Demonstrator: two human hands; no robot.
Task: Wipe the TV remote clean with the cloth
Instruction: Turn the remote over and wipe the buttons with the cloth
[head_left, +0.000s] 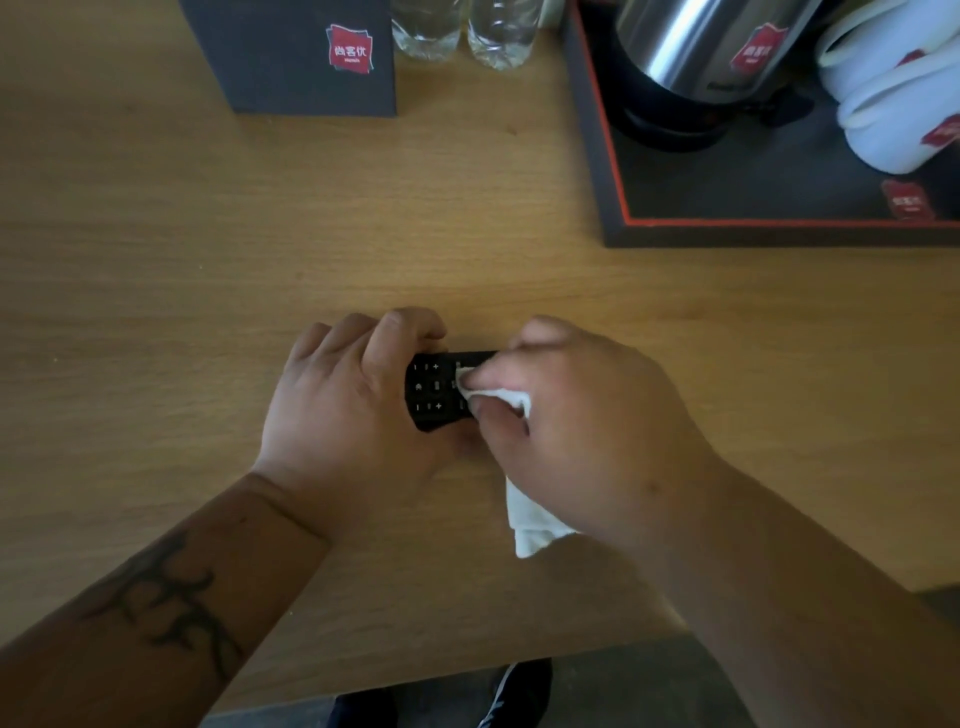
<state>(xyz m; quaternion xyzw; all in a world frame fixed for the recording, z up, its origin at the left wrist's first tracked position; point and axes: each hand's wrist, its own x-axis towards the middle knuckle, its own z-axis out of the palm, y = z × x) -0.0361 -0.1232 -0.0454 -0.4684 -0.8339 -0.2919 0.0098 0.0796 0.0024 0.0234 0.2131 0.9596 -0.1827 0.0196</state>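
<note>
Bench (182, 270) of light wood fills most of the view. At the far right sits a dark tray (727, 234) with a red edge, and a shiny kettle (691, 57) stands on it. A dark box (291, 62) with a red mark stands at the far left. The left hand (343, 415) has its grip wrapped around the black remote (434, 389), near the middle of the bench. The right hand (587, 426) has its grip pinched on the white cloth (498, 397), which presses on the remote's buttons. One end of the cloth hangs below the wrist.
</note>
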